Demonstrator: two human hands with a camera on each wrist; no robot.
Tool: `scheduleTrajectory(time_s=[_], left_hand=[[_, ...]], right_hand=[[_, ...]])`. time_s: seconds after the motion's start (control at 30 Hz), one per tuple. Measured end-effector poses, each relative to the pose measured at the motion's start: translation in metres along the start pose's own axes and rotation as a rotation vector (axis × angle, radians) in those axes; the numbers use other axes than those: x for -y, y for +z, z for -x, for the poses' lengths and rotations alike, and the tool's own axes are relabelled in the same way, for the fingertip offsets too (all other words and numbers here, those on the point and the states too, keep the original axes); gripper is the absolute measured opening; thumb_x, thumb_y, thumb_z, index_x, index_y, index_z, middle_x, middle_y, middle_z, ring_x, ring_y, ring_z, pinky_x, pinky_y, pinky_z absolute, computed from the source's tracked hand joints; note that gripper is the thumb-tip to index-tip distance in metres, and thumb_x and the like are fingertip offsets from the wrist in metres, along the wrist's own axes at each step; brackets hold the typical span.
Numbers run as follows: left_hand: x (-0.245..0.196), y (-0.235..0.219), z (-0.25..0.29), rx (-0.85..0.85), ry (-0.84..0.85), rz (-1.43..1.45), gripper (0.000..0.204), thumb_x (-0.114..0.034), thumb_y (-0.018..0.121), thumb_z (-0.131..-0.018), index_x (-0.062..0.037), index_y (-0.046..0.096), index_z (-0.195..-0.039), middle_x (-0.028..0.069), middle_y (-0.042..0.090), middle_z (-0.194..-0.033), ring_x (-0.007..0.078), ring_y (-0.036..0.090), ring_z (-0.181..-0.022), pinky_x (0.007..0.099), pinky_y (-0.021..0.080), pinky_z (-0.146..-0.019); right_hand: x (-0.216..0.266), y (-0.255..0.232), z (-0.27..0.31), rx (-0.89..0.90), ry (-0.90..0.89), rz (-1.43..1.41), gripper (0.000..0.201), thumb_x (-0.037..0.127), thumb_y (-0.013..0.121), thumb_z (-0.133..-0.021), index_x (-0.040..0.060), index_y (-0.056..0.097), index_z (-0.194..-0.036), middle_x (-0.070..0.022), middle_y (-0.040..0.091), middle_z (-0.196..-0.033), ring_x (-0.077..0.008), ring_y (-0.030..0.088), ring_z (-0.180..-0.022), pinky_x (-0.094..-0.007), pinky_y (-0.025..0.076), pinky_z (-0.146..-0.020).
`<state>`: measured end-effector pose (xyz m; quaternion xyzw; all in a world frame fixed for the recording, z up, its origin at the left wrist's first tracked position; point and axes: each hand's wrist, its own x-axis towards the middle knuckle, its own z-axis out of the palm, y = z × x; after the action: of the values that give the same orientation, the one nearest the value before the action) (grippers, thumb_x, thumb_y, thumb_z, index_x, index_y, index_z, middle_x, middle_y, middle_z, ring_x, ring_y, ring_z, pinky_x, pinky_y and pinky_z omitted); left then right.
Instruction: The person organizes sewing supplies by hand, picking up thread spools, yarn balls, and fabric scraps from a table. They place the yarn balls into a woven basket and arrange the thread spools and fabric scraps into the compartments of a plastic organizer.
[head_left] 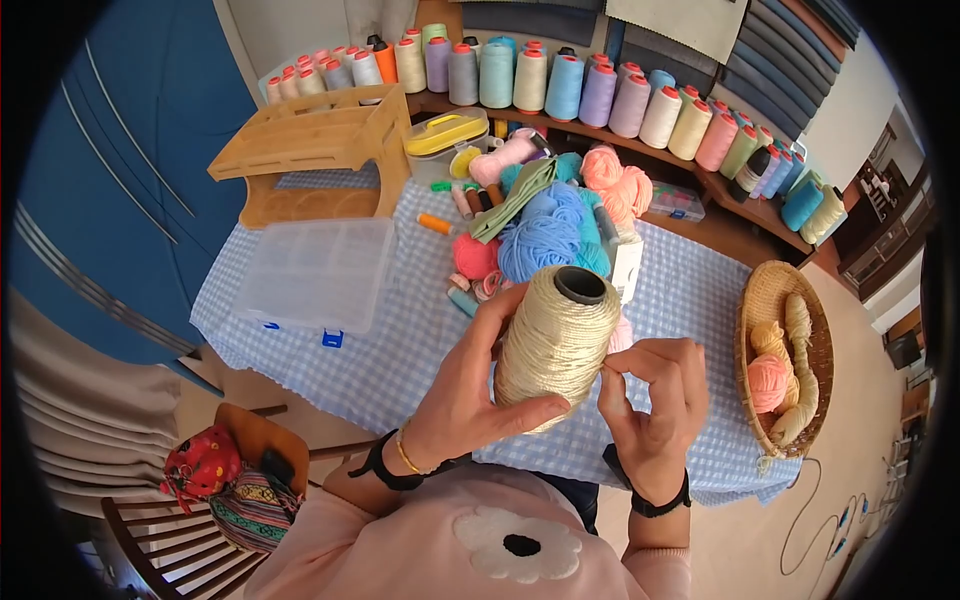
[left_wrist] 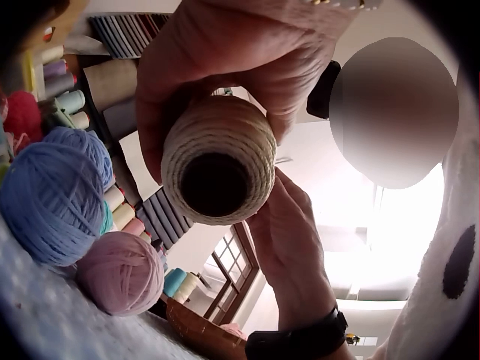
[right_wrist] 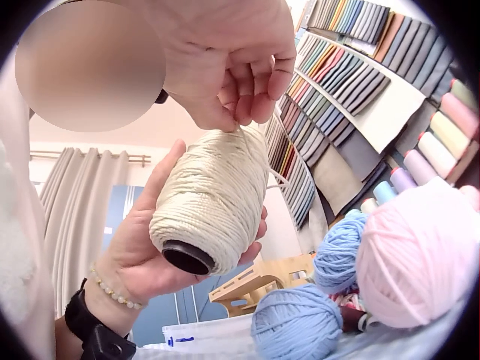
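A spool of cream cord [head_left: 556, 345] with a black hollow core is held up over the near side of the table. My left hand [head_left: 480, 375] grips it round the side, thumb across the front and fingers behind. At the spool's right side, my right hand [head_left: 655, 405] pinches the cord's loose end between thumb and fingertips. The right wrist view shows the cord strand [right_wrist: 246, 142] running up to those fingertips, with a loop standing off the wound spool. Beyond the spool lie blue yarn balls [head_left: 545, 235] and a pink yarn ball [left_wrist: 121, 274].
A clear plastic box [head_left: 315, 275] and a wooden rack [head_left: 310, 160] stand on the left of the checked tablecloth [head_left: 410, 320]. On the right is a wicker basket [head_left: 745, 350] with yarn. Several thread cones [head_left: 565, 88] line the back shelf.
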<state>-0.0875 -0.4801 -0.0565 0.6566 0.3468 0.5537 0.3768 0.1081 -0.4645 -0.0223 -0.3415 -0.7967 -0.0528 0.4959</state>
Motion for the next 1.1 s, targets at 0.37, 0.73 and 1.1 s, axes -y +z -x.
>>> scheduleTrajectory(time_s=[0.37,0.73,1.1], left_hand=[[-0.006,0.009,-0.006,0.061,-0.176,0.228,0.074,-0.025,0.065,-0.093,0.0012,0.026,-0.150,0.0172,0.047,-0.136,0.0254,0.046,-0.128,0.0380,0.036,-0.109],[0.000,0.018,-0.006,0.103,-0.227,0.272,0.082,-0.033,0.069,-0.093,0.0010,0.024,-0.152,0.0144,0.043,-0.143,0.0222,0.040,-0.135,0.0370,0.033,-0.112],[0.000,0.012,-0.016,0.138,-0.266,0.373,0.075,-0.026,0.068,-0.091,-0.0001,0.029,-0.149,0.0110,0.046,-0.136,0.0183,0.044,-0.128,0.0357,0.037,-0.109]], right_hand=[[-0.005,-0.004,0.007,0.020,-0.049,-0.173,0.028,0.000,0.077,-0.066,0.0085,0.063,-0.088,-0.0043,0.062,-0.086,-0.0214,0.056,-0.073,-0.0334,0.039,-0.063],[-0.004,-0.005,0.005,0.066,0.094,-0.293,0.022,0.000,0.077,-0.072,0.0066,0.065,-0.089,-0.0063,0.061,-0.087,-0.0236,0.056,-0.077,-0.0332,0.045,-0.065],[-0.009,-0.004,-0.002,0.134,0.113,-0.405,0.022,-0.002,0.076,-0.071,0.0060,0.065,-0.088,-0.0070,0.059,-0.088,-0.0246,0.056,-0.080,-0.0331,0.047,-0.070]])
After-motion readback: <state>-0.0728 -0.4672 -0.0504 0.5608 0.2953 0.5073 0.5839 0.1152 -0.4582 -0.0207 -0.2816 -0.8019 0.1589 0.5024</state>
